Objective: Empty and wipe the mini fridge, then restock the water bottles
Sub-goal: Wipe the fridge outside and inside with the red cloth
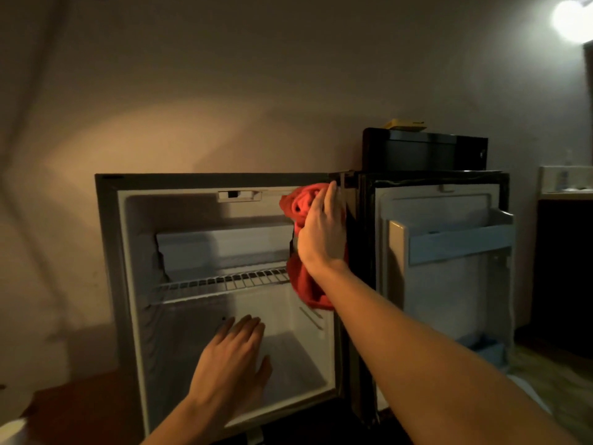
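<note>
The mini fridge (109, 252) stands open, its white inside holding no bottles. A wire shelf (221, 282) crosses the middle, with a freezer box (221, 248) above it. My right hand (321, 229) presses a red cloth (305, 284) flat against the upper right inner wall near the hinge, and the cloth hangs down below the wrist. My left hand (234, 361) hovers open, fingers spread, in the lower compartment near the front edge. The fridge door (449, 268) is swung out to the right, its rack bare. No water bottles are in view.
A black microwave (423, 149) sits behind the door, with a yellow item (406, 124) on top. A counter (564, 194) stands at the far right under a bright lamp (574, 20). The beige wall runs close behind. A white object (12, 431) shows at the bottom left.
</note>
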Motion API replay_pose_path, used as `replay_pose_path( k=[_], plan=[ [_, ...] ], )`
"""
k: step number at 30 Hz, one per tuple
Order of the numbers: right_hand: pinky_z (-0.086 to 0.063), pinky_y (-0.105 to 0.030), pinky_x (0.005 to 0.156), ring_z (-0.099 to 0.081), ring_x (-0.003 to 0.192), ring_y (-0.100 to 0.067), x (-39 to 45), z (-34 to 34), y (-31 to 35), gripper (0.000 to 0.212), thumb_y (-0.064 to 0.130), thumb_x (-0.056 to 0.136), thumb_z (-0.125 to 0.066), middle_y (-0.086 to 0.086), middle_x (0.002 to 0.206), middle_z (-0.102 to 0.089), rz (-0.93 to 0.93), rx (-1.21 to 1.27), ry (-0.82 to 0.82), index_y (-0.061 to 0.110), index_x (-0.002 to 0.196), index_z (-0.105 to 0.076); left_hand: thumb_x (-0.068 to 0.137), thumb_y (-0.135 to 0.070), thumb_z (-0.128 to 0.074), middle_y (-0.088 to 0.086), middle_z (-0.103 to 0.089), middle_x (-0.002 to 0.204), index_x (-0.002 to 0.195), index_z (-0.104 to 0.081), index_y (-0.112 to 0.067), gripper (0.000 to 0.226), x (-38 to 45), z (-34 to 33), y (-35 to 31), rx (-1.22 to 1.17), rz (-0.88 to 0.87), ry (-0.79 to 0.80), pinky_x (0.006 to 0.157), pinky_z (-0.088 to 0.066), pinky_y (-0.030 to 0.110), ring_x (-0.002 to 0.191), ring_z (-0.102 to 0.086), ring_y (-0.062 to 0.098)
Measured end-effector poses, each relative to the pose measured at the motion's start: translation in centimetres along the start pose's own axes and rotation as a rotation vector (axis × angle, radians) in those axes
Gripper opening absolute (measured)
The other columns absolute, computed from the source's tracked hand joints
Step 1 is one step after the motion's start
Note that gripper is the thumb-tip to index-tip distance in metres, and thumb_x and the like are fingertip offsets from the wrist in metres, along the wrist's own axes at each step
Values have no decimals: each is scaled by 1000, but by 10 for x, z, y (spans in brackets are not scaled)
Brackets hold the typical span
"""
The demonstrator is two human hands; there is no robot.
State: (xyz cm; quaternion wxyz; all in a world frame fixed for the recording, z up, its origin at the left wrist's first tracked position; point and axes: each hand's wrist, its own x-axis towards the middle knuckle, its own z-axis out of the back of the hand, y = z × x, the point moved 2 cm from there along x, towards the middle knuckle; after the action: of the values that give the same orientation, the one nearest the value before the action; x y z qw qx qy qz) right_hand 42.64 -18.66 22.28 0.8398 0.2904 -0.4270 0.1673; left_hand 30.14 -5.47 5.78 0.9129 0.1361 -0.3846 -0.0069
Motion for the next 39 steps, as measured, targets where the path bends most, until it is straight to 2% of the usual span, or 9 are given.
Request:
replay_pose_path(
  k=[5,8,12,15,19,23,29,34,39],
  plan=[
    [-15,-45,119,4,150,-31,-11,-13,-7,85,14,90,-66,-18,162,6,53,-93,34,0,153,-11,52,-53,-77,-2,-74,108,105,-76,-17,64,-8,-5,-3,-2,10,84,94,-49,28,103,-70,15],
    [-11,-51,120,3,150,-33,-39,-28,-15,82,14,91,-62,-19,162,1,45,-62,58,1,153,-10,55,-53,-77,-2,-73,110,107,-75,-16,64,-16,-10,-11,-19,12,126,89,-54,35,106,-69,15],
    [-21,-48,119,-20,146,-39,-90,-41,-28,66,5,91,-41,-28,157,-16,-130,56,57,-5,151,-15,61,-49,-68,-1,-72,110,109,-73,-15,59,-24,-12,-18,-41,-6,120,99,-45,32,106,-68,16],
    [-32,-37,112,-42,135,-37,-124,-54,-42,77,7,83,-66,-31,149,-34,-201,84,136,-9,147,-26,66,-50,-60,-1,-72,110,109,-73,-15,57,-27,-12,-21,-51,2,125,99,-43,31,106,-67,17],
    [-16,-34,118,-18,147,-34,-119,-52,-49,73,3,94,-51,-26,159,-11,-166,125,187,-6,151,-7,72,-48,-45,3,-71,110,109,-72,-12,57,-30,-14,-24,-65,-2,134,100,-31,33,107,-67,21],
    [-16,-34,118,-14,148,-32,-87,-36,-44,69,1,95,-43,-22,161,-7,-116,149,129,-5,152,-5,73,-48,-44,3,-71,111,110,-71,-13,58,-30,-15,-22,-60,19,169,101,-30,32,108,-67,20],
    [-5,-37,120,-6,149,-37,-132,-63,-55,72,-2,92,-43,-27,159,-3,-125,114,197,-6,152,-3,73,-50,-43,2,-72,109,107,-72,-14,57,-33,-17,-21,-69,81,243,92,-52,34,105,-68,19],
    [-2,-35,119,-2,149,-37,-195,-89,-78,82,9,95,-51,-27,159,8,-243,64,415,-5,151,7,69,-46,-62,-1,-72,104,105,-71,-17,47,-53,-26,-28,-81,85,263,91,-53,32,99,-68,18],
    [-25,-34,115,-36,138,-36,-226,-92,-92,70,8,95,-48,-26,154,-21,-456,133,585,-3,151,-8,69,-43,-52,1,-71,107,106,-71,-14,50,-67,-33,-30,-109,111,244,99,-31,30,103,-67,20]
  ],
)
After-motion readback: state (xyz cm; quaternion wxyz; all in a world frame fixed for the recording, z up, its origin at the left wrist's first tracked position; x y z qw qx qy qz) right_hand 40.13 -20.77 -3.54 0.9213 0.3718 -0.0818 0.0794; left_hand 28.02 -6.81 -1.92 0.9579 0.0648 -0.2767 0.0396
